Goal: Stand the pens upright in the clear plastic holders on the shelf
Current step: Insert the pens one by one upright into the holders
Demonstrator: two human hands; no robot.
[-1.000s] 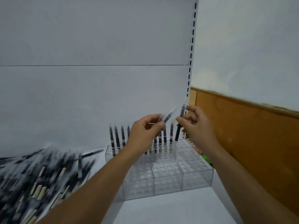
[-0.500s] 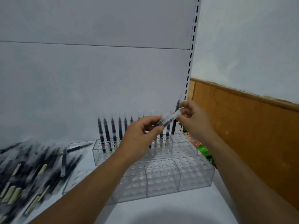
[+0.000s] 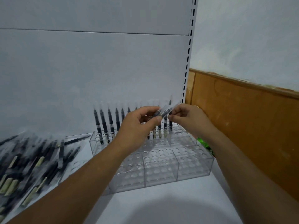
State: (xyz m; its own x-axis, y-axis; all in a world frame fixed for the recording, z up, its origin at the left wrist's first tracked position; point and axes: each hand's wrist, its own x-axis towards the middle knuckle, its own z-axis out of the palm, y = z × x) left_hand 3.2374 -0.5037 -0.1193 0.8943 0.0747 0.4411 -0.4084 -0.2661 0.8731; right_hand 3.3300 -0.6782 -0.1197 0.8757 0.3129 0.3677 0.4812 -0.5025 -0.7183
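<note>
While both hands hovered above the holders, a small bunch of slim dark pens with clear caps [image 3: 163,112] lay slanted between them, its far end tipped up to the right. Blur hid the exact number; at least two showed.

The left hand [image 3: 139,126] gripped the bunch, its fingers [image 3: 155,121] curled round the lower ends with the thumb pressed on top. The right hand [image 3: 192,120] pinched the upper end of one pen between thumb and forefinger, the other fingers loosely bent.

Behind the hands, a row of upright pens [image 3: 103,125] of the same kind stood in the far clear plastic holder [image 3: 95,143]. Six showed plainly left of the left hand and three between the two hands; any others were hidden. Just in front, touching it, sat the near clear plastic holder [image 3: 161,177], a block of three compartments with round holes in the top, no pens in it.

Left of the holders, a loose pile of black pens [image 3: 40,159], too blurred to count, lay flat on the white shelf [image 3: 161,207]. A white back panel [image 3: 97,70] rose behind, ending at a white slotted upright [image 3: 187,62]. A brown wooden wall panel [image 3: 242,118] stood to the right, and a green object [image 3: 204,141] peeked out beside the right forearm.
</note>
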